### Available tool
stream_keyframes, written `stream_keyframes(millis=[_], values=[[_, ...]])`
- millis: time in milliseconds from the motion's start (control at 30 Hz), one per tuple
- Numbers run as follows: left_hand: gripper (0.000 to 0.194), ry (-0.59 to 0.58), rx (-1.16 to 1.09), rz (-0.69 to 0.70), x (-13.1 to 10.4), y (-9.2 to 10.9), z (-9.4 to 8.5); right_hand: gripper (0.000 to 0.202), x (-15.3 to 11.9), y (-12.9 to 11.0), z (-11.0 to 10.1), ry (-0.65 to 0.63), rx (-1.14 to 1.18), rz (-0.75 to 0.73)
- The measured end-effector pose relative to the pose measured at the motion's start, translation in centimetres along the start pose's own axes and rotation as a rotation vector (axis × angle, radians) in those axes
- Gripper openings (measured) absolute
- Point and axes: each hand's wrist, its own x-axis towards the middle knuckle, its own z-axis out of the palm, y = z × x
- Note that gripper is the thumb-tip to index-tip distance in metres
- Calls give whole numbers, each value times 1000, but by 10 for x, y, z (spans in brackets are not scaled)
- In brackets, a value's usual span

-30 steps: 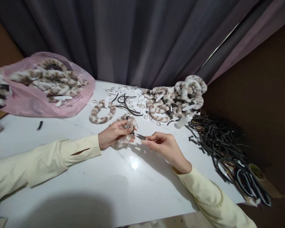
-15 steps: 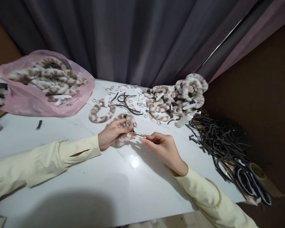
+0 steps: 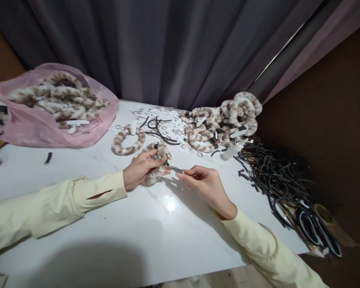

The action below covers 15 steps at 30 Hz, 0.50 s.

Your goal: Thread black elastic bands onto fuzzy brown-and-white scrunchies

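Observation:
My left hand (image 3: pixel 140 170) is closed around a fluffy white-and-brown plush ring (image 3: pixel 151 177), with its thumb and fingers pinching a dark part near the ring's right side. Between the thumb and fingertips of my right hand (image 3: pixel 202 182) is a slim silver metal tool that looks like tweezers (image 3: pixel 176 169). Its tip meets the dark part beside my left thumb; the exact contact is too small to make out. Another plush ring (image 3: pixel 117 147) with a white tag lies flat just behind my left hand.
A pink plastic bag (image 3: pixel 93 138) full of plush pieces stands at the left. Black cords (image 3: pixel 160 132), metal rings and white tags are scattered at the back. Right of them are piled plush rings (image 3: pixel 241 110), a white bottle (image 3: pixel 234 149) and a heap of black tubes (image 3: pixel 276 176).
Both hands stay almost in place. The silver tool has turned slightly in my right fingers, and its tip sits a little further left and higher.

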Motion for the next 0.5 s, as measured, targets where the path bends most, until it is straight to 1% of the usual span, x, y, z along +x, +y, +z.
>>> stream_keyframes(millis=[267, 400, 500], values=[[24, -32, 20, 5, 2, -2, -2, 27, 0, 0, 2, 3, 12, 16], [27, -37, 39, 12, 1, -2, -3, 28, 0, 2, 3, 12, -6, -14], [29, -29, 67, 8, 1, -2, -4, 29, -1, 6, 4, 16, -70, -68]])
